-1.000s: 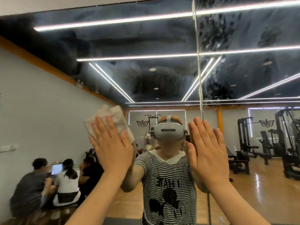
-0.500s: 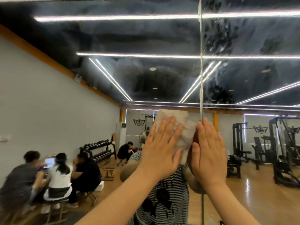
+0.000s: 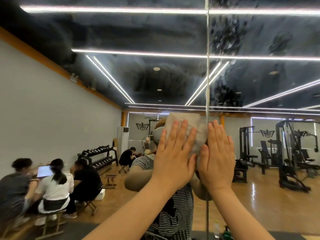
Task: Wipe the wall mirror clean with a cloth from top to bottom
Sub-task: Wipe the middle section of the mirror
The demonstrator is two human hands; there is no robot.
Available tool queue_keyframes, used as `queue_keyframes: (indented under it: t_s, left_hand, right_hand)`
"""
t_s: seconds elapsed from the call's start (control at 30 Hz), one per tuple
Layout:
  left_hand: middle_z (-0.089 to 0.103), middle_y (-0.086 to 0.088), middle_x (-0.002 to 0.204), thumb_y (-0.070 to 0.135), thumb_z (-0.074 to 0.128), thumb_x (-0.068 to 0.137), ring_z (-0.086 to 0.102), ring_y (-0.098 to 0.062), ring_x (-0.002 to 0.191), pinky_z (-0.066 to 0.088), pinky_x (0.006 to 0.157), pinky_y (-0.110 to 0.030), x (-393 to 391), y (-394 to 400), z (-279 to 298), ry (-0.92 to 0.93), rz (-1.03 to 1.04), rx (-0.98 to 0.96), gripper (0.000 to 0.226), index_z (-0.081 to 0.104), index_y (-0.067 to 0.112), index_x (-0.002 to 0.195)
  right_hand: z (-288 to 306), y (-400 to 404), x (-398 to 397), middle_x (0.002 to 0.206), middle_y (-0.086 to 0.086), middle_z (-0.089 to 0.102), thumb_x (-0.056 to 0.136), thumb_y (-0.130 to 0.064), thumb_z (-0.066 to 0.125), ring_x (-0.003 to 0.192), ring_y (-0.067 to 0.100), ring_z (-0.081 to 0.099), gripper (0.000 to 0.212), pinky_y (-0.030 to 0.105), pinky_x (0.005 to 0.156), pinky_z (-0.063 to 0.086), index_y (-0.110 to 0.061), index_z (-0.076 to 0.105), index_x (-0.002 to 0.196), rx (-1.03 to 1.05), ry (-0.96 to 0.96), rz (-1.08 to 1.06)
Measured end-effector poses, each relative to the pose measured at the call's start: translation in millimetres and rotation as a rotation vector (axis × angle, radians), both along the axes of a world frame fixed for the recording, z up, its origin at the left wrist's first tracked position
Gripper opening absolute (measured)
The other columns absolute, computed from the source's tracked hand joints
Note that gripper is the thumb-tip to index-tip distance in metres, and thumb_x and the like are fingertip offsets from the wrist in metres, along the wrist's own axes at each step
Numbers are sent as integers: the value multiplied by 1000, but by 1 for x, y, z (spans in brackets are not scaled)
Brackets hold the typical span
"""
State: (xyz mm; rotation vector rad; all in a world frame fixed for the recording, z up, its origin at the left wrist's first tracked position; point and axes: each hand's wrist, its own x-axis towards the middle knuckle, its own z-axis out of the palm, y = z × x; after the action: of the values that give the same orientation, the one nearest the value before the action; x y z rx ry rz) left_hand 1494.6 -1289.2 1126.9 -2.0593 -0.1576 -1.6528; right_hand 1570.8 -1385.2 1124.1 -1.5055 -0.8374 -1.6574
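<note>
Where the vertical seam (image 3: 207,84) splits the wall mirror (image 3: 103,84), white cloth (image 3: 188,125) pressed flat to the glass, just left of that seam, low of centre. Left hand (image 3: 174,156) spread over it, fingers (image 3: 183,130) straight, pressing. Right hand (image 3: 218,158) open and flat on the glass just beside, straddling the seam, gripping nothing. Reflected: dumbbell rack (image 3: 98,156), seated people (image 3: 52,184), weight machines (image 3: 290,153).

Setting is showing as a gym, reflected in a large wall mirror (image 3: 173,80) with a vertical panel seam. A black two-tier rack of dumbbells (image 3: 98,156) is standing against the pale grey wall; black cable weight machines (image 3: 292,153) and a bench are sitting on glossy wooden flooring (image 3: 256,201). Long white LED strip lights (image 3: 110,78) are running across the dark ceiling.
</note>
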Motion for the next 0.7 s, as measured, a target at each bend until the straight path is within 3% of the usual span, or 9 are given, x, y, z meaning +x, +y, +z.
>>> queue_keyframes:
  t_s: [0.07, 0.2, 0.33, 0.4, 0.53, 0.7]
  left_hand:
    - [15, -14, 160, 41, 32, 92, 10, -28, 149, 7, 119, -46, -5, 7, 1, 59, 0, 76, 68, 20, 13, 152]
    - [18, -15, 160, 45, 33, 93, 11, -28, 148, 4, 119, -44, -13, 28, 22, 139, -2, 225, 68, 20, 13, 152]
    - [10, -15, 161, 44, 23, 96, 3, -26, 148, -3, 119, -42, -7, 23, 64, 12, -6, 53, 67, 1, 14, 152]
    - [11, -15, 161, 42, 22, 96, 4, -28, 148, -3, 119, -43, -2, 18, 70, -41, -8, -13, 66, 2, 15, 152]
    - [13, -16, 161, 41, 27, 95, 7, -31, 148, 0, 120, -45, 1, 12, 48, -91, -39, -8, 66, 11, 13, 153]
    - [7, -13, 161, 41, 27, 94, 7, -29, 149, 1, 120, -45, -1, 1, -8, 0, -29, -13, 68, 8, 13, 153]
  right_hand:
    - [0, -1, -1, 150, 16, 37, 105, -36, 12, 140, 22, 26, 56, 31, 117, 8, -2, 33, 145, -12, 6, 4]
    - [1, -2, -1, 148, 18, 41, 100, -28, 25, 138, 23, 28, 53, 31, 116, 8, 0, 38, 143, -11, 10, 11]
    - [1, -3, -1, 148, 18, 42, 98, -27, 26, 139, 24, 28, 54, 31, 117, 8, 0, 40, 142, -12, 1, 0]
    - [2, -3, -2, 147, 18, 43, 98, -27, 26, 139, 24, 28, 53, 33, 117, 10, 1, 40, 141, -5, -15, -2]
    - [1, -1, -2, 146, 20, 44, 102, -31, 21, 138, 25, 29, 55, 38, 115, 15, 2, 42, 140, 6, -38, 2]
    - [0, -2, -3, 149, 19, 40, 104, -35, 14, 139, 26, 29, 58, 40, 114, 16, 1, 36, 144, -22, 7, 5]
